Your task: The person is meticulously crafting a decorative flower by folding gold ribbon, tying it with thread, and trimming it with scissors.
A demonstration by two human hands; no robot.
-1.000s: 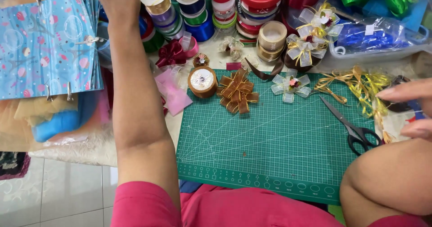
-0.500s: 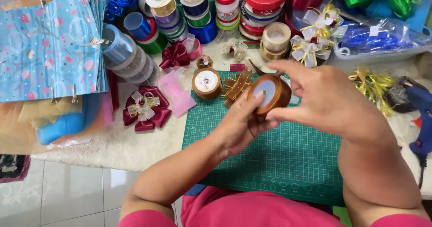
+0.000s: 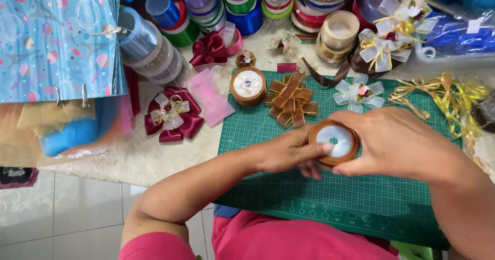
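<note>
Head view: both hands meet over the green cutting mat (image 3: 361,198), near the middle of the worktop. The right hand (image 3: 397,144) wraps its fingers around a brown ribbon spool (image 3: 333,142), holding it just above the mat. The left hand (image 3: 291,154) touches the spool's pale face with its fingers curled against the rim. Farther off lie a gold-brown bow (image 3: 291,99) and a second spool (image 3: 248,85); a maroon bow (image 3: 172,114) lies left.
</note>
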